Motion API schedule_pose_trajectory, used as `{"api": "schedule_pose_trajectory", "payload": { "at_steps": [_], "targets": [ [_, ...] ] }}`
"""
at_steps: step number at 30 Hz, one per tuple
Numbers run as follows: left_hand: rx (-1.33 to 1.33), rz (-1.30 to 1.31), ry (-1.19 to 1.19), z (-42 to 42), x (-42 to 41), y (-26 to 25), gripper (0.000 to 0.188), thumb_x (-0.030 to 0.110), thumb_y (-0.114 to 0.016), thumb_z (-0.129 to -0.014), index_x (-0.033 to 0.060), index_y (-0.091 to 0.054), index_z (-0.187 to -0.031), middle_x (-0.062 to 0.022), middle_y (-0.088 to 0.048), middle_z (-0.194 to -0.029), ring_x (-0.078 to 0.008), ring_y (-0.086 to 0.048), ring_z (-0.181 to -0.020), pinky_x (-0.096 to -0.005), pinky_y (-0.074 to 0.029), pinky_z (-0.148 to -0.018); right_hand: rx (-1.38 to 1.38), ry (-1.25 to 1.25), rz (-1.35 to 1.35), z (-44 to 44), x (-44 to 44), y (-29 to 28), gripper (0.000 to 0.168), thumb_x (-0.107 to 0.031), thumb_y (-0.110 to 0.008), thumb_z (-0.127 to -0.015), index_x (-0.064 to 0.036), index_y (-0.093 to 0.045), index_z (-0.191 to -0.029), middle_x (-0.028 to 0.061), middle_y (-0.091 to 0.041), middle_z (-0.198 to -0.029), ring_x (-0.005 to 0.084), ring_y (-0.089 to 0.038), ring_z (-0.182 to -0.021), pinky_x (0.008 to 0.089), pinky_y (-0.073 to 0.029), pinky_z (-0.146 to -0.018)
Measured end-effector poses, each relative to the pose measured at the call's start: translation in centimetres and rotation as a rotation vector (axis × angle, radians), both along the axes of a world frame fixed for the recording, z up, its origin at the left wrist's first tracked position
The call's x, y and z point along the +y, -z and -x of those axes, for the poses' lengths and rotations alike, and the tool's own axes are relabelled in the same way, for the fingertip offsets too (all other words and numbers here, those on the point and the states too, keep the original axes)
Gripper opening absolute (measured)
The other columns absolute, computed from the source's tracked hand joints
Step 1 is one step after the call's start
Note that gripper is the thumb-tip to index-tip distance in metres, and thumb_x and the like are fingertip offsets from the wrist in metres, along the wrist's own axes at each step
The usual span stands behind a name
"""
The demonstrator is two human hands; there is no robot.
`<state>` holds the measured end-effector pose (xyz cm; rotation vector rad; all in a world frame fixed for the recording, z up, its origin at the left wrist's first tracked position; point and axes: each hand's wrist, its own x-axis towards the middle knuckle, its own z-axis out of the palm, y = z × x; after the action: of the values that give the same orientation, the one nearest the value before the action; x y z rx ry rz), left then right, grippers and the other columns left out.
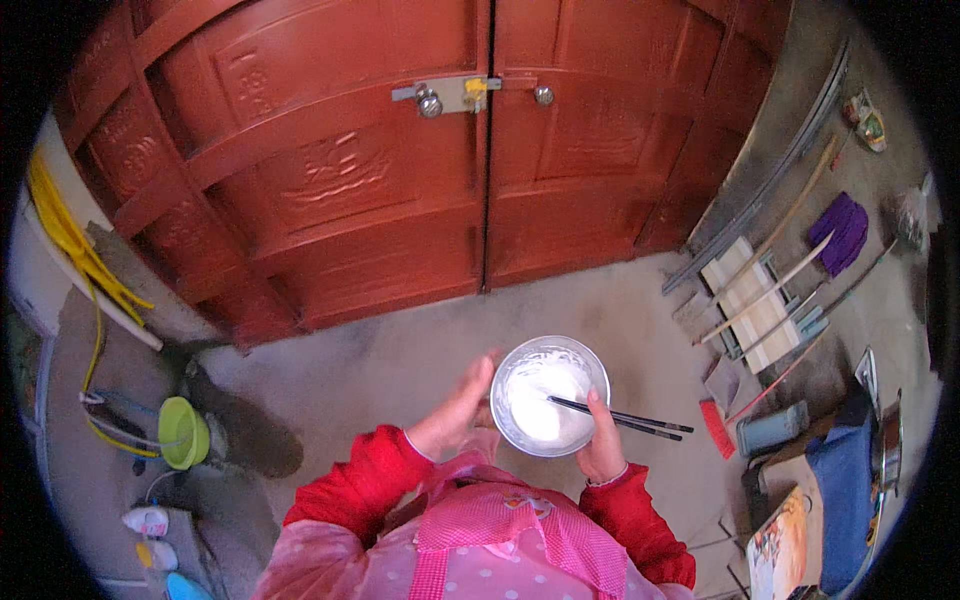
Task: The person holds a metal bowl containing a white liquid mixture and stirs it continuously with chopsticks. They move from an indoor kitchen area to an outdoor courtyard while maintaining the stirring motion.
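Note:
A round metal bowl [499,427] is held in front of my pink apron, above the concrete floor. Inside it lies a thick, smooth white mixture [536,412], with streaks of it on the far inner wall. My right hand [604,446] grips the bowl's right side, its thumb over the rim and pressing on a pair of black chopsticks [645,422]. Their tips rest in the white mixture and their other ends stick out to the right. My left hand [457,401] cups the bowl's left side; some of its fingers are hidden behind and under it.
A red metal double door [360,187] with a bolt [450,94] stands ahead. To the left are a green basin [182,433], a yellow hose [64,217] and bottles [146,520]. Long-handled tools [765,289], a red broom head [716,429] and a blue cloth [840,495] are at right.

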<state>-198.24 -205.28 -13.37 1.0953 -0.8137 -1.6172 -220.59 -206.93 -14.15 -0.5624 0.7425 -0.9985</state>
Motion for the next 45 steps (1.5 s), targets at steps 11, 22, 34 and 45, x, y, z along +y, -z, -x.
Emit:
{"api": "schedule_pose_trajectory", "payload": {
  "at_steps": [11, 22, 34, 45],
  "targets": [
    [-1.228, 0.548, -1.051, -19.7, -47.5, -5.1, 0.066, 0.017, -0.075, -0.081, 0.0095, -0.044, -0.139, -0.0220, -0.043, -0.131, -0.0370, -0.047, -0.119, -0.0434, -0.040, -0.102, -0.039, 0.067, 0.029, -4.3, -26.1, -6.9, 0.057, -0.040, -0.048, -0.100, -0.002, -0.040, -0.141, 0.0124, -0.053, -0.136, 0.0246, -0.052, -0.124, 0.0396, -0.041, -0.105],
    [-1.527, 0.478, -1.074, -26.0, -63.1, -1.9, 0.040, 0.023, -0.070, -0.086, 0.0103, -0.051, -0.119, -0.0186, -0.053, -0.101, -0.0313, -0.062, -0.082, -0.0428, -0.053, -0.070, 0.005, -0.118, -0.158, -7.4, -46.8, -4.3, 0.058, -0.040, -0.045, -0.100, 0.001, -0.040, -0.140, 0.0154, -0.053, -0.136, 0.0276, -0.053, -0.123, 0.0408, -0.040, -0.106],
    [-0.257, 0.150, -1.196, -27.9, -72.6, 6.9, 0.032, 0.034, -0.059, -0.093, 0.0130, -0.042, -0.110, -0.0060, -0.053, -0.082, -0.0161, -0.052, -0.060, -0.0375, -0.057, -0.051, -0.032, -0.469, -0.141, -3.7, -68.3, 7.0, 0.057, -0.041, -0.045, -0.101, -0.004, -0.038, -0.143, 0.0143, -0.050, -0.139, 0.0275, -0.052, -0.125, 0.0410, -0.042, -0.105],
    [-0.186, 0.198, -1.324, -23.5, -57.4, 10.3, 0.032, 0.038, -0.057, -0.095, 0.0183, -0.051, -0.119, 0.0013, -0.057, -0.092, -0.0086, -0.057, -0.082, -0.0290, -0.051, -0.056, -0.106, -0.516, -0.188, -2.7, -72.9, 12.0, 0.042, -0.027, -0.051, -0.099, -0.009, -0.044, -0.136, 0.0121, -0.059, -0.123, 0.0244, -0.060, -0.111, 0.0398, -0.052, -0.093]
  ]
}}
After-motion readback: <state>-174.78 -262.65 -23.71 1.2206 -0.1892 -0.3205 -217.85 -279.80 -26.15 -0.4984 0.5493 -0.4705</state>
